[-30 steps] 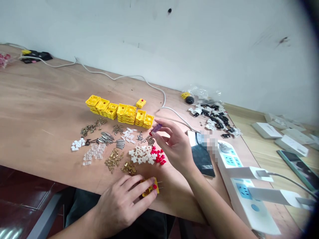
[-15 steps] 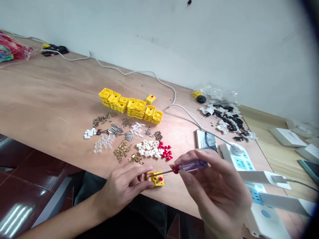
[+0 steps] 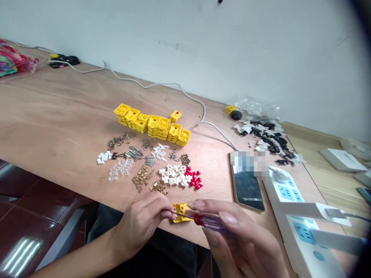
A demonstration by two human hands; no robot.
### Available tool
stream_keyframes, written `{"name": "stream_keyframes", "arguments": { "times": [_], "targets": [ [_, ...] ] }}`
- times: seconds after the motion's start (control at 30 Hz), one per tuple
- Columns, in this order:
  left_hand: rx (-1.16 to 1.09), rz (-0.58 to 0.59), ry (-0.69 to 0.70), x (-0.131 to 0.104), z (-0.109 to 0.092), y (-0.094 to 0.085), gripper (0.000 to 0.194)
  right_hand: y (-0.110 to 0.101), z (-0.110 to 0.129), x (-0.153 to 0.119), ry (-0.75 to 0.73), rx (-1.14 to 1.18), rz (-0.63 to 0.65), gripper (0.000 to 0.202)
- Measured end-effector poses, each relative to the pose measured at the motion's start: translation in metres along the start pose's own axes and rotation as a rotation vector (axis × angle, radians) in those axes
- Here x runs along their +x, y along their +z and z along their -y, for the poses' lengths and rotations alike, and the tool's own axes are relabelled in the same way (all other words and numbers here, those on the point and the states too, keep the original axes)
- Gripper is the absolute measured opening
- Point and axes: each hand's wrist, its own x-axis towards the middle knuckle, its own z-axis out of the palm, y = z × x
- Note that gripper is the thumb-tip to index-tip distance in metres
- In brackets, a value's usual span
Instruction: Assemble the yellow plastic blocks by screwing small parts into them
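A screwdriver (image 3: 213,224) with a clear purple and red handle is in my right hand (image 3: 246,239), its shaft pointing left. The fingers of my left hand (image 3: 145,218) are pinched together at the shaft's tip; whether they hold the tip or a small part there is hidden. Just beneath the shaft, a yellow housing (image 3: 182,208) lies on the table near its front edge, partly covered by my right fingers. Beyond my hands are brass parts (image 3: 142,177), white caps (image 3: 174,175) and red caps (image 3: 194,178).
Stacked yellow housings (image 3: 158,126) stand behind piles of screws and metal strips (image 3: 134,153). To the right are a phone (image 3: 247,189), a white power strip (image 3: 301,231) and black-and-white parts (image 3: 269,139). A white cable (image 3: 185,92) crosses the back.
My left hand has come off the yellow housing, its fingertips now at the screwdriver tip. My right hand and the screwdriver have moved left and down. The phone shows more fully.
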Motion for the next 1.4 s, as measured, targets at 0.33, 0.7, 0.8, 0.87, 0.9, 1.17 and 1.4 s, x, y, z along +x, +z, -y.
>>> {"name": "stream_keyframes", "arguments": {
  "times": [0.33,0.7,0.8,0.87,0.9,1.17,1.4],
  "targets": [
    [0.087,-0.002,0.055,0.002,-0.003,-0.002,0.033,-0.019,-0.001,-0.007,-0.092,-0.144,-0.019,0.069],
    [0.322,0.125,0.323,-0.001,0.0,0.005,0.024,-0.02,-0.02,-0.016,-0.025,-0.098,-0.22,0.065],
    [0.349,0.152,0.336,-0.001,0.002,0.007,0.026,-0.02,-0.026,-0.015,0.001,-0.097,-0.196,0.065],
    [0.36,0.158,0.346,0.0,0.002,0.007,0.026,-0.02,-0.028,-0.015,-0.01,-0.105,-0.183,0.064],
    [0.363,0.157,0.354,0.0,0.002,0.007,0.025,-0.02,-0.029,-0.015,-0.032,-0.104,-0.171,0.064],
    [0.368,0.123,0.362,0.005,-0.001,0.005,0.026,-0.023,-0.032,-0.01,-0.183,-0.19,-0.067,0.04],
    [0.366,0.11,0.341,0.004,0.001,0.005,0.032,-0.013,-0.023,0.012,-0.33,-0.296,-0.105,0.044]
  ]
}}
